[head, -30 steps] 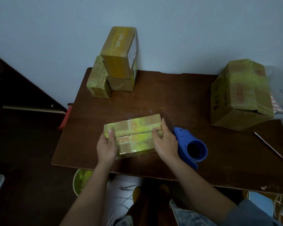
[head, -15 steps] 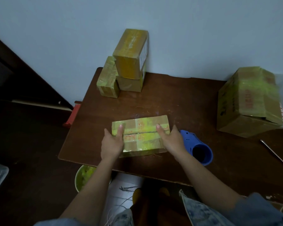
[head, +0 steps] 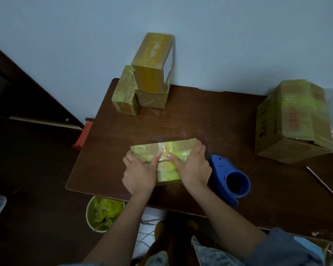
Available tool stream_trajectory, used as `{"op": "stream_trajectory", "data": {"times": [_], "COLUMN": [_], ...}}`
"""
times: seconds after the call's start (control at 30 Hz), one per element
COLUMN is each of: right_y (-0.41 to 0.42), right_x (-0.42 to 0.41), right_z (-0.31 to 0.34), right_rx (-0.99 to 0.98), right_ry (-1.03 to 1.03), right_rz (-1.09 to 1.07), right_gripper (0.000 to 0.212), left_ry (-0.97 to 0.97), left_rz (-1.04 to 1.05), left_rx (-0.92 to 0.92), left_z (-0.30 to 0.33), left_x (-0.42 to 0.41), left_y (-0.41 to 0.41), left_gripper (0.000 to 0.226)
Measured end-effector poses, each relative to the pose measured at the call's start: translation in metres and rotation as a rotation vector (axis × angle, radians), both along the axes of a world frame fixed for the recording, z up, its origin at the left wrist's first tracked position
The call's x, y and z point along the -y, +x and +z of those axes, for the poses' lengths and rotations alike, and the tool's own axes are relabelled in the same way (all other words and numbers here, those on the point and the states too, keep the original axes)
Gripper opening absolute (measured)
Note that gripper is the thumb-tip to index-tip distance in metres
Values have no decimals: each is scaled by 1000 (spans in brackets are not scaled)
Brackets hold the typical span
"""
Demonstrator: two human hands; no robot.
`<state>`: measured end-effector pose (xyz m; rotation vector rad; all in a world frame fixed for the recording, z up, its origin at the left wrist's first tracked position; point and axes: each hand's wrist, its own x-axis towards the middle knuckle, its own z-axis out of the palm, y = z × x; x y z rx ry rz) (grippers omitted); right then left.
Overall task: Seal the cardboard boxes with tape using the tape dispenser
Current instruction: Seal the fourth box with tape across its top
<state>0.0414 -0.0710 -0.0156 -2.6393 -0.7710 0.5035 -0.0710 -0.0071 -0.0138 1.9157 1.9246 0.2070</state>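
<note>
A small flat cardboard box (head: pixel 167 148) wrapped in yellowish tape lies near the front edge of the brown table (head: pixel 210 120). My left hand (head: pixel 138 171) grips its left end, and my right hand (head: pixel 192 167) grips its right end with the fingers curled over the far edge. Both thumbs press on the top seam and nearly meet at its middle. The blue tape dispenser (head: pixel 231 177) rests on the table just right of my right hand, untouched.
Three taped boxes (head: pixel 152 73) are stacked at the back left against the wall. A large box (head: pixel 290 120) stands at the right, with a thin metal rod (head: pixel 323 183) in front of it. A bin of tape scraps (head: pixel 104 214) sits below the table's front edge.
My thumbs have slid inward along the box's top seam from its ends to its middle. The box and dispenser stay where they were.
</note>
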Motion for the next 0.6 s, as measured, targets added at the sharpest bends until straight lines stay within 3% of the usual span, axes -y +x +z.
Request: {"op": "stream_trajectory", "data": {"times": [0.2, 0.43, 0.6], "right_y": [13, 14, 11], "right_x": [9, 15, 17], "right_z": [-4, -6, -9], "right_rx": [-36, 7, -29], "right_ry": [93, 114, 202], "right_rz": [-12, -16, -48], "right_gripper": [80, 58, 42], "left_ry": [-33, 138, 108], "left_rz": [79, 110, 180], "left_rx": [127, 331, 389], "left_z": [-4, -16, -16], "left_x": [-7, 1, 2], "left_y": [-6, -16, -14], "left_gripper": [81, 32, 45]}}
